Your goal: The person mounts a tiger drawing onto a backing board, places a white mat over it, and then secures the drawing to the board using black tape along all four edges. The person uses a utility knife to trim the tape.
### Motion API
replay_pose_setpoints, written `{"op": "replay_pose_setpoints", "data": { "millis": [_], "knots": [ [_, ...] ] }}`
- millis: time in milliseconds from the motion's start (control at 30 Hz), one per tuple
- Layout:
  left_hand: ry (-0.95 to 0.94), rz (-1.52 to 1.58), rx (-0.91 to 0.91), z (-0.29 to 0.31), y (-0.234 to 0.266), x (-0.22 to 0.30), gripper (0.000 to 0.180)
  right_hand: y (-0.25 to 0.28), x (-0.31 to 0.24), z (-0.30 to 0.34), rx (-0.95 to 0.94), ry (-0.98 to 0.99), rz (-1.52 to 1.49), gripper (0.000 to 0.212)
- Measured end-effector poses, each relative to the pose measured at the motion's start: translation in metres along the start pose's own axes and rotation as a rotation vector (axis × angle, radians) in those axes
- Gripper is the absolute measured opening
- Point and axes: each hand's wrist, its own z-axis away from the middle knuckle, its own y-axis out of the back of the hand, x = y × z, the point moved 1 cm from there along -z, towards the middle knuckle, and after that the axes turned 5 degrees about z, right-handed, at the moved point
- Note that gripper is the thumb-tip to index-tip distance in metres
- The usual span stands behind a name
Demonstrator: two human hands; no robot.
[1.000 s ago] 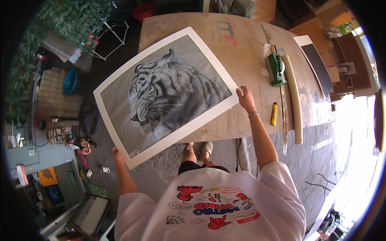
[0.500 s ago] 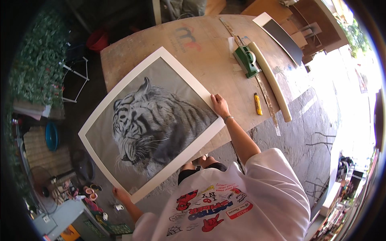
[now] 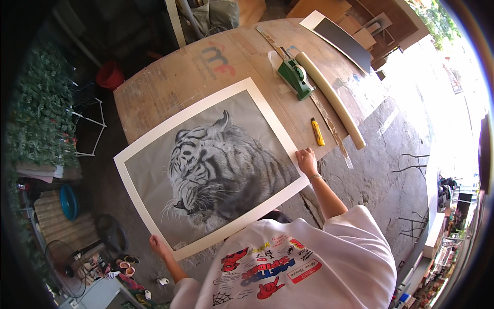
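The white T-shirt (image 3: pixel 303 252) is close to the near border, so a little clearance there guards against creasing. The left hand (image 3: pixel 162 247) seems to pinch the near-left corner of the matted tiger picture (image 3: pixel 218 165); its fingertips underneath are hidden. The right hand (image 3: pixel 307 162) grips the right-hand edge near its corner, fingers curled together, undersides also unseen. Good handling means light, even pressure on the white margin only, off the grey drawing. The picture sits partly over the plywood tabletop (image 3: pixel 154 95), its near-left part overhanging; I cannot tell whether it rests there. Beyond the right hand, the yellow utility knife (image 3: pixel 317 132) and green tape dispenser (image 3: pixel 296 80) deserve a wide berth.
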Motion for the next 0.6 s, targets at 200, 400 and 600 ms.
{"op": "replay_pose_setpoints", "data": {
  "millis": [200, 400, 600],
  "knots": [
    [-0.106, -0.112, 0.141, 0.005, 0.006, 0.038, 0.034, 0.010, -0.015, -0.018, -0.036, -0.060, -0.296, 0.032],
    [-0.228, 0.325, 0.136, 0.032, 0.046, 0.122, 0.019, 0.065, -0.048, -0.036, 0.034, 0.193, -0.427, 0.019],
    [-0.304, 0.444, 0.251, 0.098, 0.055, 0.209, 0.020, 0.152, -0.061, -0.055, 0.171, 0.350, -0.488, 0.016]
  ]
}}
